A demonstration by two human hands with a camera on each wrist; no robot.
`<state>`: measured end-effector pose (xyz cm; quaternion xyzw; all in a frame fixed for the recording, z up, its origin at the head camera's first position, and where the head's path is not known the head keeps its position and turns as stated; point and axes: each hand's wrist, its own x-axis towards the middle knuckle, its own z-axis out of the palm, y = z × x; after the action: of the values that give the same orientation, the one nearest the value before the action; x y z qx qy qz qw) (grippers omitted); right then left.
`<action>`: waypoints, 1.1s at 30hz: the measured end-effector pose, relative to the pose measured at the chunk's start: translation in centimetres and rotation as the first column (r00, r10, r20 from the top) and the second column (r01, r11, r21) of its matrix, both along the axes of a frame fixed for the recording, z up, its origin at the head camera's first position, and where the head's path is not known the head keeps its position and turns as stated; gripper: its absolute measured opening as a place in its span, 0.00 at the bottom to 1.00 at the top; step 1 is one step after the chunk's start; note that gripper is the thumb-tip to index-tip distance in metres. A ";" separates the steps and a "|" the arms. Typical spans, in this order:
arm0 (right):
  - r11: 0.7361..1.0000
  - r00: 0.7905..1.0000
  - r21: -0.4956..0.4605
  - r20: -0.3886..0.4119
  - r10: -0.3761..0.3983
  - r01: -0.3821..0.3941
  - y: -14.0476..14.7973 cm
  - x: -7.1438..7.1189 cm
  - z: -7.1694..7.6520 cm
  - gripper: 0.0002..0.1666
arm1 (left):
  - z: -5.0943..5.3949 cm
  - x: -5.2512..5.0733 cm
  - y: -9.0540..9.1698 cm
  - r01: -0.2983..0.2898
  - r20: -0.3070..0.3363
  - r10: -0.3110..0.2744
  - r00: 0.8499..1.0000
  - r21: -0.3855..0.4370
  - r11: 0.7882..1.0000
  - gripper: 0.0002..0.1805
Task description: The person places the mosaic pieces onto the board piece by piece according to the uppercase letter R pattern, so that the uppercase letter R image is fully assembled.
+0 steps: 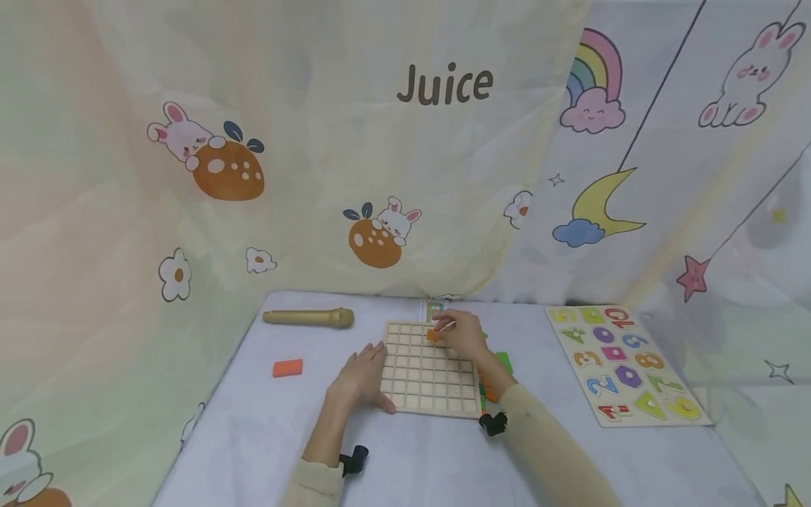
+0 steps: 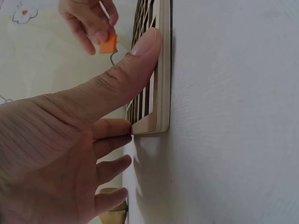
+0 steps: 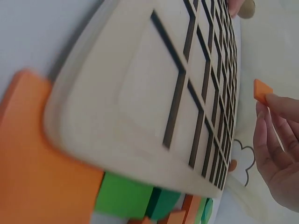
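A pale wooden grid board lies on the white table, its squares bare where they show. My left hand rests against its left side, thumb along the near edge and fairly straight fingers touching the side. Above the far part of the board, my right hand pinches a small square orange tile between thumb and fingertips. The tile is apart from the board in both wrist views.
Orange and green pieces lie along and partly under the board's right edge. A flat orange-red block and a gold microphone are on the left. A number-and-shape puzzle board lies at right. Patterned cloth hangs behind.
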<state>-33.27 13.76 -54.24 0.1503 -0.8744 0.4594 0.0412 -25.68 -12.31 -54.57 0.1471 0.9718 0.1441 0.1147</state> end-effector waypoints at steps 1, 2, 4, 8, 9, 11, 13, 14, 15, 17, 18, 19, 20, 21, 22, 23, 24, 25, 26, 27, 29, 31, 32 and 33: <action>1.000 1.000 0.008 -0.004 0.001 -0.001 -0.3 -0.1 0.0 0.22 | 0.0 0.0 0.0 0.001 0.001 -0.001 1.000 0.001 1.000 0.75; 1.000 1.000 0.011 0.001 -0.002 0.002 -0.6 -0.1 0.0 0.22 | 0.0 0.0 0.0 0.002 0.000 -0.002 1.000 0.003 1.000 0.75; 1.000 1.000 0.011 0.013 -0.004 0.004 -1.2 -0.1 0.1 0.22 | 0.0 0.0 0.0 0.000 0.001 0.000 1.000 0.009 1.000 0.75; 1.000 0.998 0.008 0.067 0.003 -0.004 -2.3 0.0 0.1 0.22 | 0.0 0.3 0.0 -0.001 0.008 0.001 1.000 0.027 1.000 0.74; 1.000 0.997 0.005 0.080 0.008 -0.008 -2.5 0.0 0.0 0.22 | 0.0 0.4 0.0 -0.002 0.012 0.001 1.000 0.031 1.000 0.74; 1.000 0.995 0.007 0.102 0.013 -0.014 -2.8 -0.1 -0.2 0.22 | 0.0 0.6 0.0 0.002 0.015 -0.002 1.000 0.032 0.999 0.74; 1.000 0.994 0.019 0.112 0.012 -0.015 -3.0 -0.3 -0.5 0.21 | 0.0 0.7 0.0 0.003 0.015 -0.004 1.000 0.034 0.999 0.74; 1.000 0.993 0.022 0.117 0.012 -0.015 -3.1 -0.5 -0.6 0.21 | 0.0 0.7 0.0 0.004 0.014 -0.004 1.000 0.033 0.999 0.74; 1.000 0.993 0.026 0.116 0.012 -0.016 -3.1 -0.6 -0.8 0.21 | 0.0 0.7 0.0 0.003 0.011 -0.004 1.000 0.034 0.999 0.74; 0.999 0.993 0.043 0.116 0.009 -0.014 -3.2 -0.9 -1.0 0.20 | 0.1 0.7 0.0 0.002 0.010 -0.002 1.000 0.033 0.999 0.74; 0.999 0.993 0.052 0.114 0.010 -0.016 -3.3 -1.0 -1.1 0.19 | 0.1 0.7 0.0 0.002 0.010 -0.002 1.000 0.032 0.999 0.74; 0.998 0.993 0.058 0.118 0.010 -0.017 -3.3 -1.1 -1.1 0.19 | 0.2 0.7 -0.1 0.002 0.009 -0.003 1.000 0.031 1.000 0.74; 0.998 0.993 0.062 0.117 0.014 -0.021 -3.3 -1.2 -1.2 0.18 | 0.2 0.6 -0.1 0.003 0.008 -0.003 1.000 0.029 1.000 0.74; 0.997 0.993 0.067 0.115 0.017 -0.025 -3.4 -1.2 -1.3 0.17 | 0.3 0.6 -0.1 0.003 0.009 -0.003 1.000 0.030 1.000 0.74; 0.997 0.993 0.071 0.116 0.020 -0.028 -3.4 -1.3 -1.4 0.17 | 0.3 0.6 -0.1 0.003 0.009 -0.004 1.000 0.030 1.000 0.74; 0.997 0.993 0.072 0.116 0.023 -0.032 -3.5 -1.3 -1.4 0.16 | 0.3 0.6 -0.1 0.005 0.009 -0.005 1.000 0.028 1.000 0.74; 0.997 0.993 0.076 0.116 0.025 -0.034 -3.5 -1.3 -1.5 0.16 | 0.3 0.6 -0.1 0.007 0.008 -0.007 1.000 0.030 1.000 0.74; 0.996 0.993 0.077 0.116 0.024 -0.033 -3.5 -1.3 -1.6 0.15 | 0.3 0.6 -0.1 0.009 0.009 -0.009 1.000 0.031 0.999 0.74; 0.997 0.993 0.076 0.112 0.023 -0.032 -3.6 -1.3 -1.7 0.15 | 0.4 0.6 -0.1 0.010 0.011 -0.010 1.000 0.032 0.999 0.74; 0.997 0.994 0.075 0.110 0.021 -0.030 -3.6 -1.3 -1.7 0.14 | 0.4 0.6 -0.1 0.010 0.014 -0.011 1.000 0.035 0.999 0.74; 0.997 0.994 0.075 0.105 0.015 -0.023 -3.7 -1.4 -1.8 0.14 | 0.4 0.5 -0.2 0.012 0.016 -0.012 1.000 0.038 0.999 0.74; 0.997 0.995 0.079 0.098 0.008 -0.016 -3.8 -1.5 -1.9 0.13 | 0.3 0.5 -0.2 0.013 0.018 -0.014 1.000 0.043 0.999 0.74; 0.997 0.995 0.081 0.097 0.005 -0.013 -3.9 -1.6 -1.9 0.12 | 0.3 0.4 -0.3 0.014 0.017 -0.015 1.000 0.046 0.999 0.74; 0.996 0.995 0.083 0.099 0.004 -0.012 -4.0 -1.7 -1.8 0.12 | 0.4 0.3 -0.3 0.016 0.015 -0.017 1.000 0.048 0.999 0.74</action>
<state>-34.93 9.79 -56.07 0.1325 -0.8932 0.4296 -0.0101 -25.36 -12.60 -54.21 0.1567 0.9659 0.1674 0.1201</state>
